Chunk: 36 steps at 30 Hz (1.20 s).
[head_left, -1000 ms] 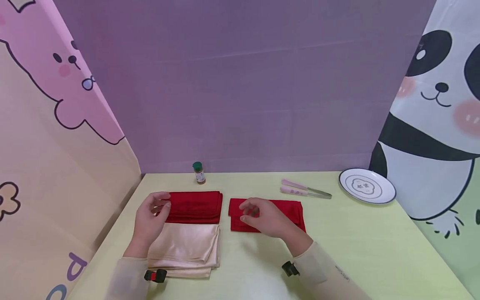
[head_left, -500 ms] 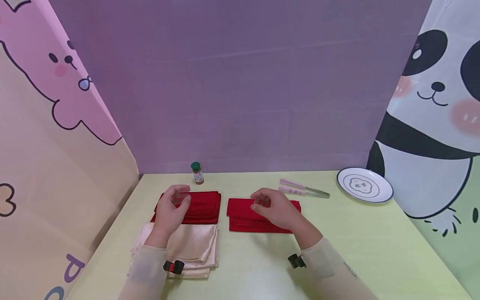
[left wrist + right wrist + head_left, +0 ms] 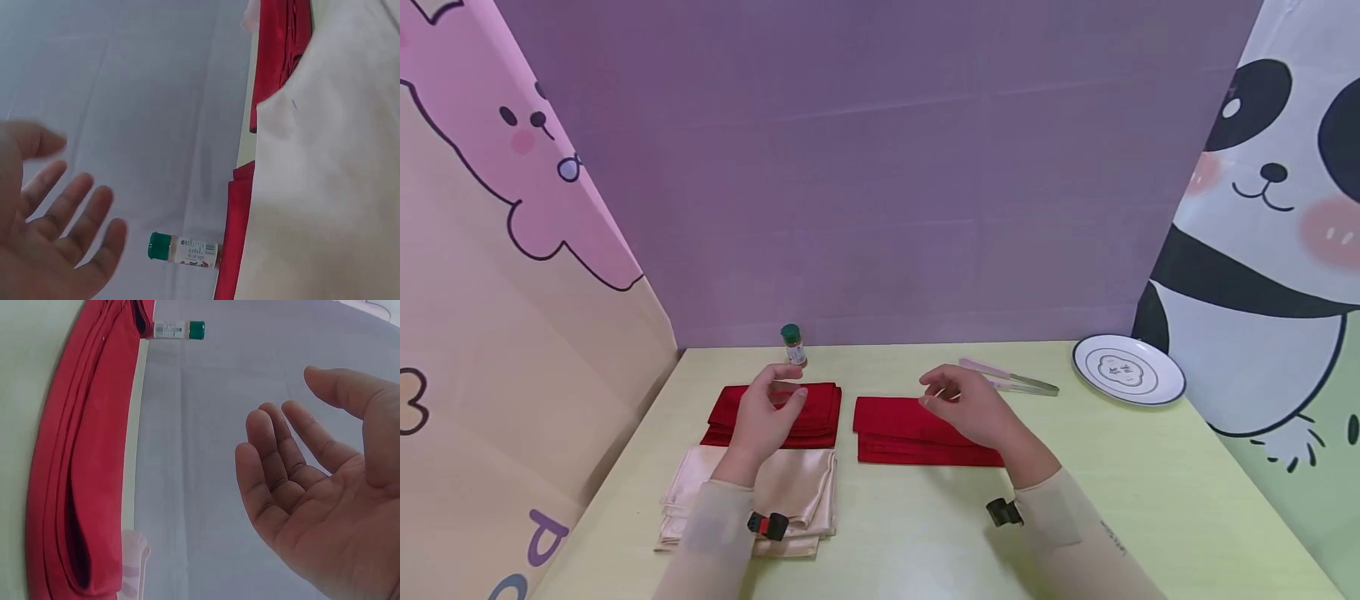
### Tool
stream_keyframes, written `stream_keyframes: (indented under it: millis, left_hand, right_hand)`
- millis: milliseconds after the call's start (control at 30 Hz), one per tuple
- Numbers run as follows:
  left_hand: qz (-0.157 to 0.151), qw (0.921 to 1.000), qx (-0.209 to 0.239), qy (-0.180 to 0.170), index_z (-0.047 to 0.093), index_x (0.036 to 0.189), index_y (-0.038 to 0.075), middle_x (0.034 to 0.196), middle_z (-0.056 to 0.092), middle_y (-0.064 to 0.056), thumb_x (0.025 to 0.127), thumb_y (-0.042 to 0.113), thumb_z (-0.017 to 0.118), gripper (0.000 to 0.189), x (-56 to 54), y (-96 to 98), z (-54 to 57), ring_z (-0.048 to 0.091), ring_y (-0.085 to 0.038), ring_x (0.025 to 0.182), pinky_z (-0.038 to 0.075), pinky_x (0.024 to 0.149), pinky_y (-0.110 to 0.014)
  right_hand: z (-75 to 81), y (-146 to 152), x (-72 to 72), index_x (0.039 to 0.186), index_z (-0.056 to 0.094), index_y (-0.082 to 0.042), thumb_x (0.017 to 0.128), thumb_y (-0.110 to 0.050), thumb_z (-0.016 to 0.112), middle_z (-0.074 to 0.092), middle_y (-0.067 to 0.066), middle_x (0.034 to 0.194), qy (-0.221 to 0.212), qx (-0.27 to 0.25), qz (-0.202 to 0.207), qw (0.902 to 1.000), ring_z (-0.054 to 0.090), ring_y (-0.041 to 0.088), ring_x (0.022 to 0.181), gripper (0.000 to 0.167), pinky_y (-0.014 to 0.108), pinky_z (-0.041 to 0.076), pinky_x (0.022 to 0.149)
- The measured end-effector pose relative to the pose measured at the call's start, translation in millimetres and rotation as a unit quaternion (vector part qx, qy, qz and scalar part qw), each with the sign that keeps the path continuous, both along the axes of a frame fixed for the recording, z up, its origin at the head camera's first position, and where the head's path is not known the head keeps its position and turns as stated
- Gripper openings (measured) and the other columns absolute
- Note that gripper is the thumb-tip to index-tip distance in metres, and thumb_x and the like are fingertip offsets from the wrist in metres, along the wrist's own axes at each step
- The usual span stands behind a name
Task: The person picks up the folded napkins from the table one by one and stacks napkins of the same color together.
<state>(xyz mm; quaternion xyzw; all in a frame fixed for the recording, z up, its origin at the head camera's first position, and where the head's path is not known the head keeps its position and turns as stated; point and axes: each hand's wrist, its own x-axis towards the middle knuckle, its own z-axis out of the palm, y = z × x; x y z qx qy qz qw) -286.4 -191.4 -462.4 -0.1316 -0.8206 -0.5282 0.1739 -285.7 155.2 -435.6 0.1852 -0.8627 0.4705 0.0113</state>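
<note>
My left hand (image 3: 767,421) hovers over a folded dark red cloth stack (image 3: 816,412) and a folded cream satin cloth stack (image 3: 801,483) in front of it. Its fingers are loosely bent, with nothing between them, as the left wrist view also shows. Above a second folded red cloth (image 3: 895,433), right of the first, my right hand (image 3: 973,408) is raised with relaxed fingers and holds nothing. The right wrist view shows the layered folds of that red cloth (image 3: 100,444). Part of each red stack is hidden behind a hand.
A small green-capped bottle (image 3: 793,343) stands at the back left. Tongs (image 3: 1026,385) with pink handles lie behind the right hand, partly covered by it. A white dark-rimmed plate (image 3: 1129,371) is at the back right. A purple backdrop (image 3: 880,183) rises behind the table (image 3: 1150,500).
Both hands have moved to the right and slightly away from me, the left one farther. More of the cream cloth's left side shows. The cloths stay where they were.
</note>
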Motion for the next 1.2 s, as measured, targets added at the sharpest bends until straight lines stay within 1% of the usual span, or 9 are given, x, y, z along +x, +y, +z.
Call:
stream_keyframes:
  millis: [167,200,300,433,567,633,867,1033,1200]
  left_hand:
    - [-0.038,0.9989,-0.015,-0.021,0.056,0.142,0.01,0.143,0.057,-0.008,0.099,0.017,0.074,0.047,-1.7,9.5,2.0,0.061,-0.039,0.124,0.051,0.102,-0.059]
    - [-0.043,0.9987,-0.016,-0.022,0.055,0.143,0.01,0.144,0.057,-0.008,0.099,0.017,0.075,0.049,-1.5,11.7,3.2,0.06,-0.04,0.125,0.051,0.102,-0.059]
    - [-0.047,0.9984,-0.015,-0.026,0.055,0.143,0.011,0.145,0.056,-0.008,0.098,0.019,0.076,0.051,-2.2,18.2,5.8,0.061,-0.037,0.125,0.051,0.102,-0.059]
    - [-0.048,0.9981,-0.016,-0.034,0.055,0.143,0.013,0.144,0.056,-0.006,0.098,0.021,0.076,0.05,-5.2,26.4,5.9,0.061,-0.032,0.124,0.051,0.102,-0.059]
    - [-0.047,0.9983,-0.012,-0.033,0.056,0.141,0.012,0.142,0.057,-0.004,0.098,0.02,0.076,0.048,-7.3,33.5,6.0,0.062,-0.032,0.123,0.051,0.102,-0.06]
    - [-0.047,0.9984,-0.012,-0.028,0.056,0.141,0.011,0.142,0.057,-0.005,0.097,0.018,0.076,0.049,-8.1,36.4,6.0,0.062,-0.033,0.123,0.051,0.102,-0.06]
    - [-0.04,0.9981,-0.03,-0.036,0.057,0.142,0.017,0.143,0.056,0.0,0.097,0.022,0.077,0.05,-11.2,45.0,3.9,0.062,-0.026,0.12,0.056,0.096,-0.049]
    - [-0.04,0.9976,-0.036,-0.043,0.057,0.143,0.016,0.144,0.057,-0.003,0.097,0.022,0.076,0.05,-10.7,50.0,4.5,0.061,-0.032,0.123,0.055,0.096,-0.049]
    - [-0.041,0.9966,-0.045,-0.055,0.056,0.144,0.016,0.145,0.056,-0.004,0.098,0.022,0.077,0.051,-7.9,53.0,5.3,0.06,-0.033,0.125,0.055,0.098,-0.05]
  right_hand:
    - [2.5,6,-1.0,0.124,0.071,-0.012,0.097,-0.017,0.075,0.07,0.003,0.106,0.005,-0.005,-0.006,1.0,0.067,0.023,0.098,0.028,0.04,0.056,0.082]
    - [3.4,7,-0.8,0.124,0.071,-0.012,0.097,-0.017,0.075,0.069,0.003,0.107,0.006,-0.006,-0.005,0.9999,0.068,0.023,0.099,0.028,0.04,0.056,0.082]
    - [4.5,10,-1.5,0.125,0.07,-0.011,0.097,-0.017,0.075,0.07,0.003,0.109,0.007,-0.01,-0.006,0.9999,0.069,0.024,0.099,0.028,0.041,0.057,0.083]
    - [4.1,16,-3.6,0.126,0.069,-0.011,0.098,-0.017,0.074,0.071,0.003,0.11,0.006,-0.005,-0.011,0.9999,0.069,0.024,0.099,0.029,0.039,0.057,0.082]
    - [4.2,21,-5.6,0.127,0.069,-0.012,0.098,-0.018,0.074,0.071,0.004,0.111,0.002,0.003,-0.019,0.9998,0.068,0.024,0.1,0.03,0.039,0.057,0.08]
    - [5.1,23,-5.9,0.127,0.069,-0.012,0.098,-0.019,0.074,0.071,0.004,0.111,-0.002,0.005,-0.022,0.9997,0.068,0.025,0.101,0.03,0.039,0.057,0.08]
    - [5.0,32,-8.1,0.129,0.067,-0.01,0.099,-0.02,0.073,0.07,0.007,0.115,-0.01,0.021,-0.03,0.9993,0.067,0.027,0.105,0.033,0.039,0.056,0.082]
    - [2.2,41,-11.2,0.131,0.066,-0.007,0.098,-0.019,0.073,0.068,0.011,0.121,-0.004,0.035,-0.047,0.9983,0.066,0.028,0.106,0.035,0.038,0.057,0.082]
    - [1.1,48,-13.1,0.131,0.067,-0.006,0.097,-0.018,0.074,0.068,0.011,0.123,-0.004,0.045,-0.042,0.9981,0.066,0.03,0.107,0.036,0.039,0.057,0.083]
